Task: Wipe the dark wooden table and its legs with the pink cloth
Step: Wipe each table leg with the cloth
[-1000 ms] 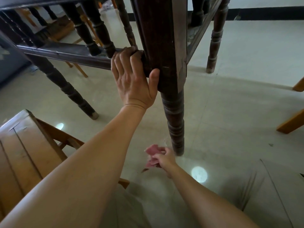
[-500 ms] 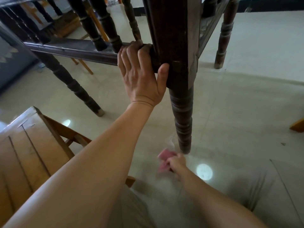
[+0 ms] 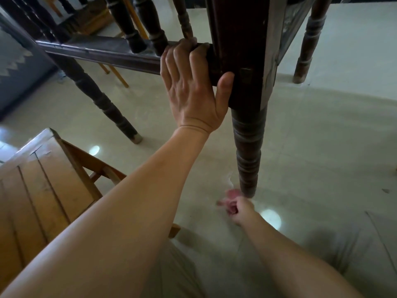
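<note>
the pink cloth (image 3: pixel 231 195) is a small bunched wad low down by the floor (image 3: pixel 322 147), just beside the foot of the nearest table leg (image 3: pixel 247 151), on that leg's left side. it is blurred, so i cannot tell whether it touches the wood. what shows of it is a smear running from lower left up to the right, its upper end pointing at the foot of the leg. the right hand (image 3: pixel 241 210) has its fingers curled round the cloth and holds it bunched in the fist, arm reaching forward and down.

the dark wooden table (image 3: pixel 240 29) is seen from below its top. the nearest leg stands upright, long axis running from the square block at the top down through turned rings to the floor. the left hand (image 3: pixel 191 91) grips the rail (image 3: pixel 103 51) where it meets that leg: four fingers hooked over the rail's top, thumb pressed flat against the square block. the rail runs away to the left towards another turned leg (image 3: pixel 101 104). a further leg (image 3: pixel 307 44) stands behind on the right. a light wooden chair (image 3: pixel 43 181) sits at the lower left, near the left forearm.
</note>
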{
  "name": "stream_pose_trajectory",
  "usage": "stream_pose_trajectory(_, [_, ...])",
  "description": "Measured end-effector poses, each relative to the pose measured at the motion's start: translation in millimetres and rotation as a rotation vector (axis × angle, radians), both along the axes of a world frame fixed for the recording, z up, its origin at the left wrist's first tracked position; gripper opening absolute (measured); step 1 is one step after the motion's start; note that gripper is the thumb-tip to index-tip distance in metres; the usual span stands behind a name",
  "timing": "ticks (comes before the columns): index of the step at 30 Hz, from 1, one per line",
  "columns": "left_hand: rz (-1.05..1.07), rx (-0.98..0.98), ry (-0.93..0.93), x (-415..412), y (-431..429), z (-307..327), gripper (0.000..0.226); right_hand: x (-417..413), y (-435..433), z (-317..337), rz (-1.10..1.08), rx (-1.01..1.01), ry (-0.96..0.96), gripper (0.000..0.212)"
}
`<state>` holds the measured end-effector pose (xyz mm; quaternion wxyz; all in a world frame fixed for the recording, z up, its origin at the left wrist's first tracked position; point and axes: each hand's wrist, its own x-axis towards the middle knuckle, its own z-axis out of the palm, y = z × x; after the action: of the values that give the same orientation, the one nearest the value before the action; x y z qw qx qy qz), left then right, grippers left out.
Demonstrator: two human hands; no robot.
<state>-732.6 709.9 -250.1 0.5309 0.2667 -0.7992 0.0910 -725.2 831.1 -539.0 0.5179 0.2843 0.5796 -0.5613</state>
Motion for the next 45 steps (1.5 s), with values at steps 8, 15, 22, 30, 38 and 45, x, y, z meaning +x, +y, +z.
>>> stream_pose_trajectory(8, [-0.002,-0.009,0.029,-1.4,0.7,1.0,0.081,-84.8,20.5,-14.1,-0.261,0.16,0.082,0.013])
stream_pose_trajectory(15, [0.019,-0.011,0.008,0.5,-1.0,1.5,0.082,1.5,-1.2,-37.3,-0.019,-0.112,-0.282,0.005])
stream_pose_trajectory(22, [0.012,-0.028,-0.011,1.5,-2.9,0.4,0.083,-67.7,11.3,-27.1,-0.315,0.207,0.012,0.004])
stream_pose_trajectory(30, [-0.018,0.008,-0.02,2.5,-5.7,-3.9,0.06,9.6,2.8,34.3,0.204,-0.13,0.126,0.02])
stream_pose_trajectory(38, [-0.03,0.037,-0.05,6.7,-4.6,-0.7,0.053,-49.5,19.9,89.2,-0.316,0.082,0.751,0.022])
stream_pose_trajectory(45, [-0.012,0.043,-0.136,10.0,0.9,5.1,0.065,-9.2,58.9,105.9,0.346,-0.106,1.382,0.029])
